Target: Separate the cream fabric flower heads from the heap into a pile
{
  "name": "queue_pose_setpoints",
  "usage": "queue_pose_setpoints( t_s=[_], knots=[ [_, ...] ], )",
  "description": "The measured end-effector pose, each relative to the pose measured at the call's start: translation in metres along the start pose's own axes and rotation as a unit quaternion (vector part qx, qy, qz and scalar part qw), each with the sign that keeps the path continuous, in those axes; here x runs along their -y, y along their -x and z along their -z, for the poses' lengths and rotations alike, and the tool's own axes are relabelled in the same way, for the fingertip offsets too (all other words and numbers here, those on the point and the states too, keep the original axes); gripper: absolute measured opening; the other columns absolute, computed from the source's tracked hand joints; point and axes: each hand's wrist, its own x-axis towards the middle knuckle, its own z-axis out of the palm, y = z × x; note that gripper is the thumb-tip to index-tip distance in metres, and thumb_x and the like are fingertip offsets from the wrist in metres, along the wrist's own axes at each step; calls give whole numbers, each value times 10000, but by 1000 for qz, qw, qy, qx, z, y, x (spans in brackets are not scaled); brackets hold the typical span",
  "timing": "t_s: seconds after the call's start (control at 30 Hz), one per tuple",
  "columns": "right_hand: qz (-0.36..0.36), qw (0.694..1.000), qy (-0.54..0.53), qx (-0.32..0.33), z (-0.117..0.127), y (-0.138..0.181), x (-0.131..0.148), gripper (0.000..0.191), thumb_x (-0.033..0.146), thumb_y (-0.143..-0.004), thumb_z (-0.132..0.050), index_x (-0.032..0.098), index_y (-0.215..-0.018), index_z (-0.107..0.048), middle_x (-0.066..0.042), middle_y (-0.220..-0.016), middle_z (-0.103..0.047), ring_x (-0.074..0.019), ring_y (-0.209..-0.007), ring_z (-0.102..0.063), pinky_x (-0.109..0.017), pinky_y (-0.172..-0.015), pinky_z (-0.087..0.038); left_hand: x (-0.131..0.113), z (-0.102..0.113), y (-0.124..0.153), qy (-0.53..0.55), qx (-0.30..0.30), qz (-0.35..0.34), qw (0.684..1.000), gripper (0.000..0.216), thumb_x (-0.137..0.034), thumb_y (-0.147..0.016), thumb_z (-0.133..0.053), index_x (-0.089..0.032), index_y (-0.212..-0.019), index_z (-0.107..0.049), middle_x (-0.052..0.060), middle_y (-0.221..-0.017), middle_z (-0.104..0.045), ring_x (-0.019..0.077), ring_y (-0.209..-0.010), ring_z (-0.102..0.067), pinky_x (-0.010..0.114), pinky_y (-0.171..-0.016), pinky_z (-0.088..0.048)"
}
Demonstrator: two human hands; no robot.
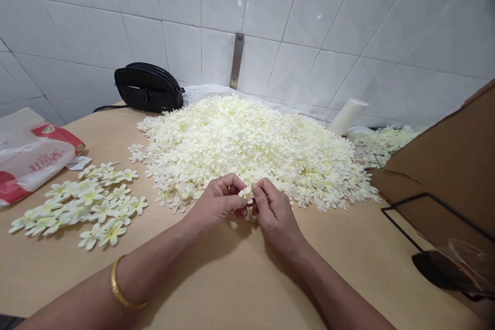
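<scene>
Between the fingertips of both hands is a small white artificial flower (246,194), partly covered by the fingers. My left hand (222,198) pinches it from the left, and my right hand (273,211) grips it from the right with thumb and forefinger. Just beyond the hands rises a large heap of white and pale yellow artificial flowers (247,136). A smaller group of flowers with yellow centres (89,196) lies spread on the table, left of my left hand.
A black bag (149,87) stands at the back left of the table (232,289). At the left edge lies a red and white plastic bag (42,157). A white roll (348,116) leans behind the heap. On the right are a cardboard box (444,165) and a black wire frame (406,198).
</scene>
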Motion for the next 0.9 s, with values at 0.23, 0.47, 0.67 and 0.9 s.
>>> queue_pose_setpoints(
  t_s=[0.23,0.47,0.67,0.9],
  knots=[
    [27,994,94,-58,2,0,-3,253,295,-867,-351,200,-633,-358,56,-494,-377,-85,-436,-366,-215,-453,-273,-1,-2,0,-32,16,1,999,163,-216,-666,-615,-152,-795,-541,-22,-571,-550,90,-502,-522,224,-512,-425],
    [105,971,194,-89,-1,0,-1,210,250,-862,-334,195,-667,-390,24,-561,-426,-104,-490,-377,-227,-485,-287,0,-7,2,-184,-20,-51,981,267,-399,-760,-516,-147,-672,-505,-27,-525,-487,66,-459,-432,199,-464,-354],
    [-3,998,25,-57,-1,0,5,215,333,-852,-388,196,-686,-393,55,-540,-393,-81,-468,-378,-200,-451,-307,1,-6,4,-248,-51,-81,964,283,-362,-810,-427,-156,-620,-467,-29,-530,-473,73,-458,-410,212,-475,-332],
    [-79,987,-141,-1,-1,2,7,269,403,-788,-510,187,-659,-415,61,-533,-418,-69,-472,-389,-193,-456,-328,-1,-11,7,-249,-88,-117,957,294,-337,-803,-447,-160,-568,-436,-45,-502,-429,67,-459,-379,203,-462,-298]
  ],
)
